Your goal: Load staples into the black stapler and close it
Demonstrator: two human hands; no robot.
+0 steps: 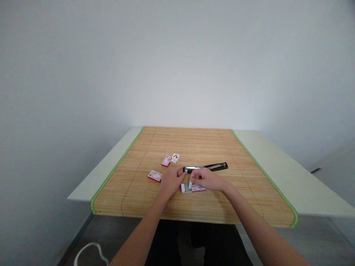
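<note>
My left hand [172, 180] is closed at the left end of an opened black stapler [220, 167], its thumb and forefinger on either side of that end. The stapler lies lengthwise across the mat, its metal parts exposed. My right hand [206, 178] pinches a small pale strip [190, 184] over a slid-open red and white staple box [199, 188]. Grey contents show in the box's left half. Part of the stapler's middle is hidden behind my right hand. Left of my left hand lies a red and white box [155, 176].
Farther back, another red and white box [166, 160] touches a white box with a dark picture [175, 159]. A bamboo mat [194, 142] with green edging covers the middle of a white table [280, 162]. A wall [177, 66] stands behind the table. A white cable [93, 245] is at lower left.
</note>
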